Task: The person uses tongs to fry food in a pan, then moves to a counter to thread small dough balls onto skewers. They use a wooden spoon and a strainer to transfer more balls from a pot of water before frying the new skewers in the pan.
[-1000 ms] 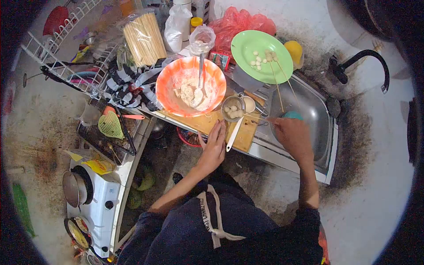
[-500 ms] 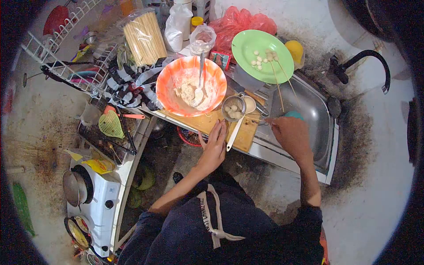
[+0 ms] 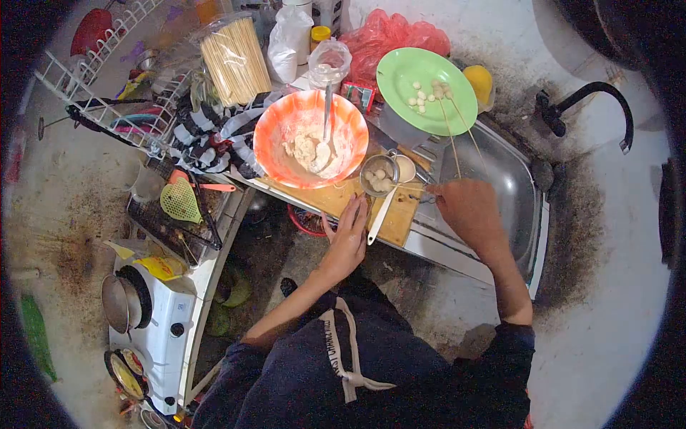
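My left hand (image 3: 347, 239) lies at the front edge of the wooden cutting board (image 3: 400, 225), fingers stretched out and thumb apart, beside the small strainer (image 3: 369, 187). Several pale round balls (image 3: 381, 179) sit in the strainer. In my right hand (image 3: 464, 214), closed over the sink's near left side, is a thin wooden skewer (image 3: 413, 187) that points left towards the strainer. Its tip is too small to make out against the balls. Right of the strainer is a cream-coloured ladle (image 3: 405, 169) with a white handle.
Behind the board stands an orange bowl (image 3: 268, 139) with batter and a spoon. A green plate (image 3: 400, 68) holds balls and two skewers, overlapping the sink (image 3: 511, 179). Bagged skewers (image 3: 234, 61) lie at the back. A black faucet (image 3: 600, 86) rises right; a stove (image 3: 166, 322) stands left.
My right hand has turned slightly and its forearm has shifted a little to the right, now covering a teal item in the sink. My left hand stays nearly still.
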Tool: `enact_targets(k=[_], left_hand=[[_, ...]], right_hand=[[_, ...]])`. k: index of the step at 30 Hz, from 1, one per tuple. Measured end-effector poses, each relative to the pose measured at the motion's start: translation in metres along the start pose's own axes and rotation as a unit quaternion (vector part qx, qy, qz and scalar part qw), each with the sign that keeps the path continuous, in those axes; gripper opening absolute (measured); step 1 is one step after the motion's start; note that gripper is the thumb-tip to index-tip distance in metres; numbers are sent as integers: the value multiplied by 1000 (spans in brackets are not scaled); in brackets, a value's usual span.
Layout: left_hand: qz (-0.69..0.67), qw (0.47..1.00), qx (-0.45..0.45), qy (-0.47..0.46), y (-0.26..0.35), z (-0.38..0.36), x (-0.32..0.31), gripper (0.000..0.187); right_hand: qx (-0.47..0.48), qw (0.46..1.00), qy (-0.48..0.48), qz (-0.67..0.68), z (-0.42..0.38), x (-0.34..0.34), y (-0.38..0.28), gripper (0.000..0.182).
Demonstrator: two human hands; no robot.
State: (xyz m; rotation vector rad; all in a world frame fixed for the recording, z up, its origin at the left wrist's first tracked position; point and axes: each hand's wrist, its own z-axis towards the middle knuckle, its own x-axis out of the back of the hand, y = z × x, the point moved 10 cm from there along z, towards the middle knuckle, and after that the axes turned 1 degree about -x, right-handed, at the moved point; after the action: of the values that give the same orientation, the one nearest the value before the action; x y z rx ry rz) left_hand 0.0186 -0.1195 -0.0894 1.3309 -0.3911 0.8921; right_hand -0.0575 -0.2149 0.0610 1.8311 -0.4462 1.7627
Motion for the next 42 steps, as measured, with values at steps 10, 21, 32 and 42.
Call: enact_targets(k=[10,21,32,42], left_hand=[[-6,1000,-6,18,2,0,3,65],[-10,1000,9,5,0,0,2,66],[-29,999,3,19,0,1,2,62],[0,1000,-12,-3,3,0,4,65]], right_hand=[[37,999,4,-25,13,7,-10,14],[90,994,12,-65,27,3,-30,7],[-69,994,-30,85,-15,-52,26,17],[-145,982,-31,118,-34,-92,26,23]])
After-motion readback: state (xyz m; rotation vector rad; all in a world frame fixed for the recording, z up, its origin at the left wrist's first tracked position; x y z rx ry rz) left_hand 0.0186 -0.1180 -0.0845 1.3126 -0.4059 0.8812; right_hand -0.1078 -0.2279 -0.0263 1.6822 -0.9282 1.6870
